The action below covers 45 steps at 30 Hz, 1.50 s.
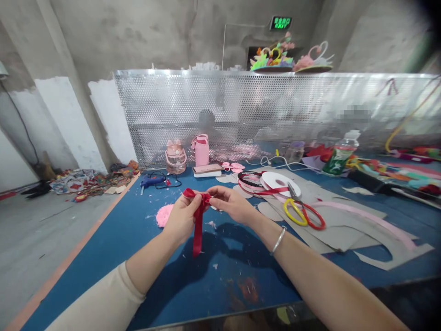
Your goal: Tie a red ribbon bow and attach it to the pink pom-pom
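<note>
Above the middle of the blue table, a dark red ribbon (197, 232) is gathered into a bow or knot between my two hands. My left hand (182, 214) pinches it from the left, thumb on top, with a loop sticking out above the fingers. One tail hangs straight down below. My right hand (230, 202) has its fingertips closed on the knotted part from the right; a silver bangle circles that wrist. Behind my left hand lies a fluffy pink piece (164, 215), partly hidden by it.
Red-and-yellow-handled scissors (303, 214) and ribbon spools (280, 184) lie on grey cardboard (330, 234) at the right. A blue glue gun (153, 180), a clear pink bottle (175, 158), a pink flask (201, 151) and a phone (207, 170) are at the back. Perforated metal panels (165, 101) stand behind.
</note>
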Each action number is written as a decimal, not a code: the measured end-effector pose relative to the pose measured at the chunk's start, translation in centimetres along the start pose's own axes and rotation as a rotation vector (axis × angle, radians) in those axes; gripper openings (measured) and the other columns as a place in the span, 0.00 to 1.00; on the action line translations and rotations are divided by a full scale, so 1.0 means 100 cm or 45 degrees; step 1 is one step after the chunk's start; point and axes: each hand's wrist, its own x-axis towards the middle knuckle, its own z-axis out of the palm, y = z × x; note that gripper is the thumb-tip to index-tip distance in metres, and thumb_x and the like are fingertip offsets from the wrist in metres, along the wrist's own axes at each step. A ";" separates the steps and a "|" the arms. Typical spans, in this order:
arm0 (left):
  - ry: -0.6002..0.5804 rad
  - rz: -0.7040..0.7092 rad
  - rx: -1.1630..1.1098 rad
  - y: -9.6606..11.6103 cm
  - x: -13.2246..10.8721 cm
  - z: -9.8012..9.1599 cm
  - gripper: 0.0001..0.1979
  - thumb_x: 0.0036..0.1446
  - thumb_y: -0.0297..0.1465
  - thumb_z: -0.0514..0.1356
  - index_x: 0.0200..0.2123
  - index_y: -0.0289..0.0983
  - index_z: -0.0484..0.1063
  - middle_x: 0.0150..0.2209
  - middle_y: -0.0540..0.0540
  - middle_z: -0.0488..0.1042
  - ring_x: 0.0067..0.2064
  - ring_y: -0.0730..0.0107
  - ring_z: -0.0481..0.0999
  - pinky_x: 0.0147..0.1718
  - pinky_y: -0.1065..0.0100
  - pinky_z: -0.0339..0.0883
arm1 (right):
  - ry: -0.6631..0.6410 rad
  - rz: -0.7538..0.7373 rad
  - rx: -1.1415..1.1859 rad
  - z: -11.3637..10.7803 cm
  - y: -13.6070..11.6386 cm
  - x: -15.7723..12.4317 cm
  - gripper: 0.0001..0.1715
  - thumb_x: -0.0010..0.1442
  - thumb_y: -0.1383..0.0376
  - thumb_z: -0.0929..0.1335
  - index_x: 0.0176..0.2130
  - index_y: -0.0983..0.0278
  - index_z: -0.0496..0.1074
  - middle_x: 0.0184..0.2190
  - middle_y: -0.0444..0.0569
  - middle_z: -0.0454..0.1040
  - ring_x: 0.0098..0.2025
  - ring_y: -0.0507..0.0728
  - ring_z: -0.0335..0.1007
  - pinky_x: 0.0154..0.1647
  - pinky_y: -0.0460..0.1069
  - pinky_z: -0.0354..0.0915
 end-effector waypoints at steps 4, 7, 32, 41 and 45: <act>0.017 -0.037 0.024 0.001 -0.002 0.001 0.16 0.39 0.34 0.75 0.29 0.34 0.75 0.27 0.49 0.77 0.28 0.76 0.75 0.31 0.73 0.71 | 0.109 -0.055 0.098 0.011 0.002 0.000 0.14 0.50 0.58 0.74 0.33 0.64 0.73 0.26 0.42 0.72 0.27 0.49 0.64 0.29 0.46 0.60; 0.031 -0.072 0.024 0.004 -0.002 0.001 0.15 0.41 0.33 0.74 0.28 0.34 0.73 0.27 0.50 0.76 0.29 0.76 0.75 0.31 0.74 0.71 | 0.148 -0.069 0.171 0.011 0.002 -0.001 0.15 0.50 0.56 0.74 0.31 0.64 0.72 0.23 0.41 0.70 0.24 0.49 0.63 0.28 0.47 0.60; -0.049 -0.193 0.179 0.003 -0.009 0.007 0.16 0.36 0.33 0.76 0.26 0.33 0.75 0.23 0.49 0.75 0.21 0.78 0.66 0.21 0.74 0.58 | 0.337 -0.255 0.083 0.011 -0.008 -0.003 0.10 0.50 0.59 0.73 0.29 0.63 0.74 0.23 0.41 0.69 0.25 0.49 0.61 0.27 0.47 0.59; 0.037 -0.042 0.152 -0.003 -0.004 0.003 0.18 0.33 0.36 0.76 0.24 0.36 0.73 0.19 0.55 0.69 0.20 0.80 0.60 0.20 0.75 0.53 | 0.258 -0.006 0.162 0.017 -0.007 -0.006 0.25 0.55 0.43 0.67 0.34 0.61 0.63 0.20 0.37 0.64 0.18 0.48 0.58 0.17 0.44 0.57; 0.111 0.033 0.103 -0.005 0.000 0.001 0.21 0.30 0.39 0.76 0.25 0.36 0.74 0.21 0.54 0.71 0.23 0.78 0.66 0.24 0.75 0.60 | 0.237 0.025 -0.041 0.028 -0.004 -0.010 0.21 0.50 0.53 0.74 0.33 0.61 0.62 0.22 0.37 0.65 0.21 0.49 0.60 0.18 0.44 0.59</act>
